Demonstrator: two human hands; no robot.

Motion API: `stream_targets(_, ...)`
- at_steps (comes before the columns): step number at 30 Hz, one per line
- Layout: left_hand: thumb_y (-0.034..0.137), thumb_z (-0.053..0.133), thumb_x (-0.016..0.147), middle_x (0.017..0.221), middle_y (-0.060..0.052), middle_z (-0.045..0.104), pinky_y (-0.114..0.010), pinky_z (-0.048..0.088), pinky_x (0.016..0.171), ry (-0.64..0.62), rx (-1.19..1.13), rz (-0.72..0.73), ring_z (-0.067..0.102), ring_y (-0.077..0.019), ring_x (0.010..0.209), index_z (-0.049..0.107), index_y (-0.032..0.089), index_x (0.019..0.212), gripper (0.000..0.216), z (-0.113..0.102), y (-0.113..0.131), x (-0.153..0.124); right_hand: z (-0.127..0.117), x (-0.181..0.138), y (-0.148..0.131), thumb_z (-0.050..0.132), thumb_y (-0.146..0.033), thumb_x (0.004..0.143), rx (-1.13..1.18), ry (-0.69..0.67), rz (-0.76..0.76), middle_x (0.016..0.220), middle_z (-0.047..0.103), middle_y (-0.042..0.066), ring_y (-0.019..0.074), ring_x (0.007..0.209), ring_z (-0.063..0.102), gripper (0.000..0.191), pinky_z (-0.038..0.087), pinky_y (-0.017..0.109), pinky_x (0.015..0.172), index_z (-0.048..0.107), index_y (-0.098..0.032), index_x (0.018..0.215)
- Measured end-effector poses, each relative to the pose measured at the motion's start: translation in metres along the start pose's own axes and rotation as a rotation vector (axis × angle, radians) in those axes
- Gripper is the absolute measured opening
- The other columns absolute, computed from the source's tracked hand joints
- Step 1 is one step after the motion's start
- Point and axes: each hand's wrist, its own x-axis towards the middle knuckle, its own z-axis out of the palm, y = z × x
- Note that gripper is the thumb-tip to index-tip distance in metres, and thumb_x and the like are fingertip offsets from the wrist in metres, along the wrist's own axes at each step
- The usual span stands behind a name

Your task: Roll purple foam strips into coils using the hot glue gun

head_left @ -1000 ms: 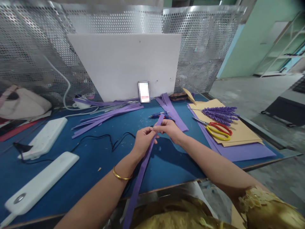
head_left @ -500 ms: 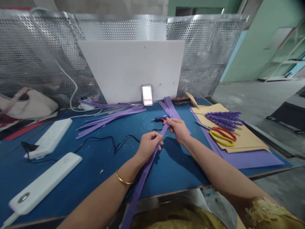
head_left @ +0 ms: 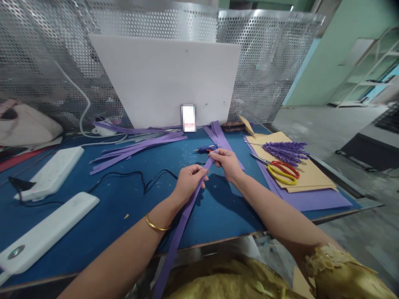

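Observation:
A long purple paper strip (head_left: 182, 222) runs between my hands and hangs down over the table's front edge. My left hand (head_left: 190, 180) pinches it partway along, thumb on top. At its upper end my right hand (head_left: 226, 162) grips it between thumb and fingers. Just behind the right hand lies a blue glue gun (head_left: 205, 148) with an orange trigger, partly hidden by that hand. More purple strips (head_left: 222, 139) lie beyond it, and another bunch of strips (head_left: 137, 150) is spread at the back left.
Scissors (head_left: 282, 171) and purple lavender-like sprigs (head_left: 285, 151) rest on tan paper sheets (head_left: 307, 177) at right, over purple sheets (head_left: 314, 202). White power strips (head_left: 54, 172) and a black cord (head_left: 121, 179) lie left. A phone (head_left: 188, 118) stands against a white board (head_left: 165, 79).
The view has shifted slightly, so everything sits a little further left and higher. Both hands keep their hold on the strip, with almost no change in pose.

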Motion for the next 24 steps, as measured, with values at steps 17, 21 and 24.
stream_targets(17,0.037,0.068,0.076,0.062,-0.002,0.067,-0.021,0.034,0.042,-0.016,-0.006,0.051,0.048,-0.0068,0.037,0.069,0.014,0.066,0.025,0.000,-0.001,0.001,0.013,-0.011,0.004,0.082,-0.038,0.055,0.010,-0.098,0.040,0.052,0.056,-0.004,0.0074,0.047,0.042,0.027,0.032,0.024,0.048,0.065,-0.017,0.061)
stream_targets(21,0.039,0.068,0.076,0.060,-0.002,0.067,-0.021,0.032,0.041,-0.027,-0.008,0.034,0.048,-0.0070,0.037,0.071,0.014,0.073,0.025,0.002,-0.004,0.002,0.011,-0.005,0.004,0.080,-0.036,0.052,-0.015,0.043,0.045,0.052,0.055,-0.004,0.0069,0.045,0.039,0.026,0.031,0.025,0.046,0.064,-0.018,0.060)
stream_targets(24,0.039,0.069,0.076,0.060,-0.002,0.066,-0.021,0.032,0.041,-0.037,-0.002,0.016,0.048,-0.0068,0.037,0.071,0.013,0.073,0.026,0.002,-0.004,0.001,0.008,-0.001,0.005,0.081,-0.038,0.052,-0.030,0.088,0.022,0.052,0.054,-0.004,0.0074,0.045,0.039,0.028,0.030,0.025,0.045,0.062,-0.019,0.059)
